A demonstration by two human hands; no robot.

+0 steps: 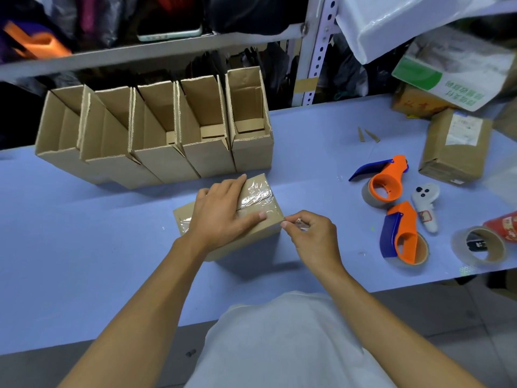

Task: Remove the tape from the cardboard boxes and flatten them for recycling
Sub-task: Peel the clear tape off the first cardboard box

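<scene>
Head view, worker standing at a blue table point(84, 247). A sealed cardboard box point(251, 219), wrapped with clear tape point(258, 196), lies near the table's middle, just in front of a row of five open boxes point(156, 135). Left hand point(223, 211) rests flat on the box top, fingers spread and straight, pinning it down. Right hand point(310, 233) pinches a lifted tape end at the box's near right corner, thumb and forefinger closed on the film. For a clean peel, the pull should probably run low and steady along the seam while the left hand keeps pressing. Two tape dispensers point(391, 186) lie well apart, to the right.
</scene>
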